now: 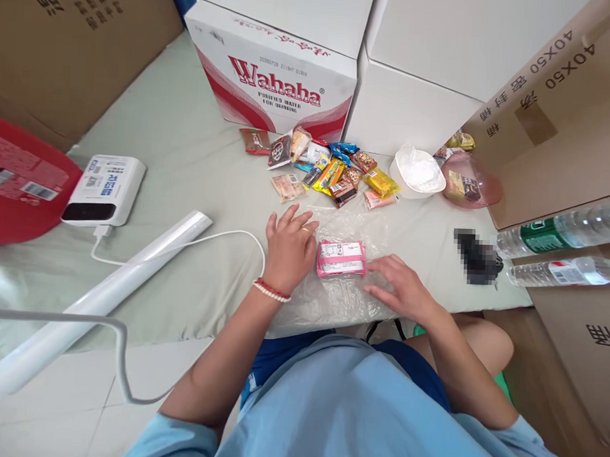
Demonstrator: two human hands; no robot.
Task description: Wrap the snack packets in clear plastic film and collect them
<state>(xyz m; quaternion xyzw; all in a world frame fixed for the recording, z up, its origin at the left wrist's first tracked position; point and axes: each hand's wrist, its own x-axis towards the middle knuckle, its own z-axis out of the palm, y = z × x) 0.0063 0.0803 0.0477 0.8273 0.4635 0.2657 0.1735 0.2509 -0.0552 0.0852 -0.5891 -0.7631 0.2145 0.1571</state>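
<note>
A small pink packet (340, 258) with white printed labels lies on a clear plastic sheet or bag (327, 299) on the cloth-covered surface. My left hand (291, 249) is just left of the packet, fingers spread, holding nothing. On its wrist is a red and white bead bracelet. To the packet's right, my right hand (400, 285) has its fingers stretched out and parted. Its index fingertip is at the packet's right edge; I cannot tell if they touch. Beyond my hands lies a loose heap of wrapped snacks (331, 176) in several colours.
Behind the snacks stand a Wahaha carton (285, 74) and a white box (394, 105). At right are a white bowl (426, 191), a pink bowl (489, 188) and two plastic bottles. A white device (106, 188), its cable and a white tube (148, 270) lie left.
</note>
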